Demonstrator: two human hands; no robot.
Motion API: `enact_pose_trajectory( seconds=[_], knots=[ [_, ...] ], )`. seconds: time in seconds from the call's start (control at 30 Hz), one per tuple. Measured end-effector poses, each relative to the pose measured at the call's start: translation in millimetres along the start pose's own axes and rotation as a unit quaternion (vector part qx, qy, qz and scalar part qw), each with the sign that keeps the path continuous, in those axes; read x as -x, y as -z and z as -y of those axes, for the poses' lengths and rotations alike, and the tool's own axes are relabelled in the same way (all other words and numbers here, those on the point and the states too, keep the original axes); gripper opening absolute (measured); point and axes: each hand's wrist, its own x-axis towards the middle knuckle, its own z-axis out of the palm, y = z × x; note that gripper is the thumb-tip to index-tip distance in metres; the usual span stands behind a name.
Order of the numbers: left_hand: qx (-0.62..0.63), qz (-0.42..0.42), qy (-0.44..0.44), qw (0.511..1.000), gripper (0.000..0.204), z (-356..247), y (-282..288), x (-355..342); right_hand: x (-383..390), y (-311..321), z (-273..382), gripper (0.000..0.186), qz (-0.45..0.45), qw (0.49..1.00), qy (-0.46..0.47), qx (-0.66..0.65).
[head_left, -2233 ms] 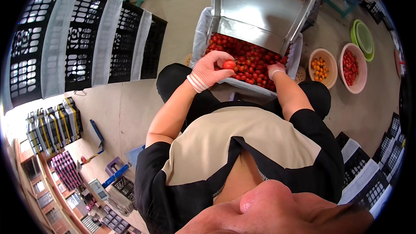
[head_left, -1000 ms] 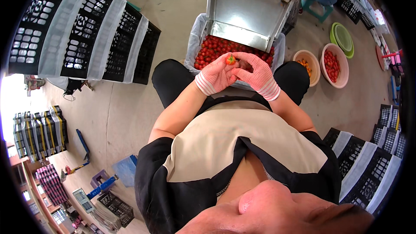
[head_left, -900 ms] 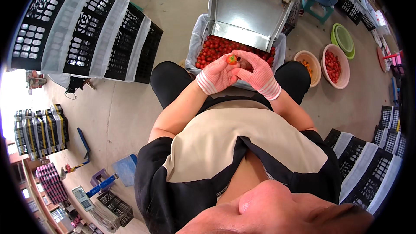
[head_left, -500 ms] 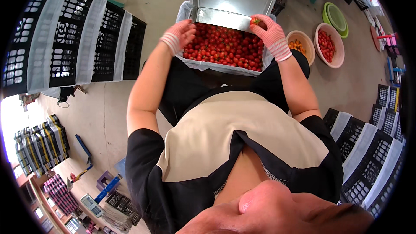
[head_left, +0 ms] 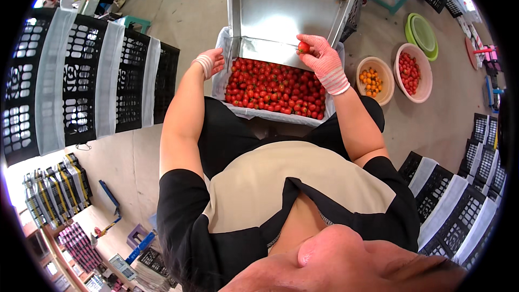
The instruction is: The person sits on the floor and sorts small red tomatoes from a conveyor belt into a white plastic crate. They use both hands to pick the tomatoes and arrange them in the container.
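- Right hand (head_left: 326,66), in a pink knitted glove with white cuff stripes, pinches a small round red tomato (head_left: 303,47) between thumb and fingers, right at the tips!
- That tomato shows against the lower end of a shiny sheet-metal chute (head_left: 286,8).
- Below: red tomatoes (head_left: 273,91) fill a white-lined rectangular crate (head_left: 220,82).
- Left hand (head_left: 210,62), gloved alike, fingers loosely spread, beside the crate's left edge.
- Farther right, a round peach plastic basin (head_left: 387,96) of orange fruit.
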Motion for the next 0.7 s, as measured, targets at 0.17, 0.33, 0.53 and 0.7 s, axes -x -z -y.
enact_pose_trajectory(
  seconds=[0.17,0.33,0.53,0.7],
  knots=[
    [-0.050,-0.022,0.011,0.998,0.048,-3,-14,-15,-7,18,11,0.033,0.006,0.999,0.023,-0.048],
    [-0.218,0.046,0.096,0.970,0.025,17,18,-84,-9,26,23,0.026,-0.006,0.999,0.040,0.000],
    [-0.365,0.039,0.102,0.925,0.011,7,-64,-55,-1,32,-31,0.025,0.064,0.937,0.078,0.336],
    [-0.298,0.058,0.209,0.930,0.024,9,-1,-63,3,-4,-50,0.030,0.283,0.849,0.005,0.446]
  ],
)
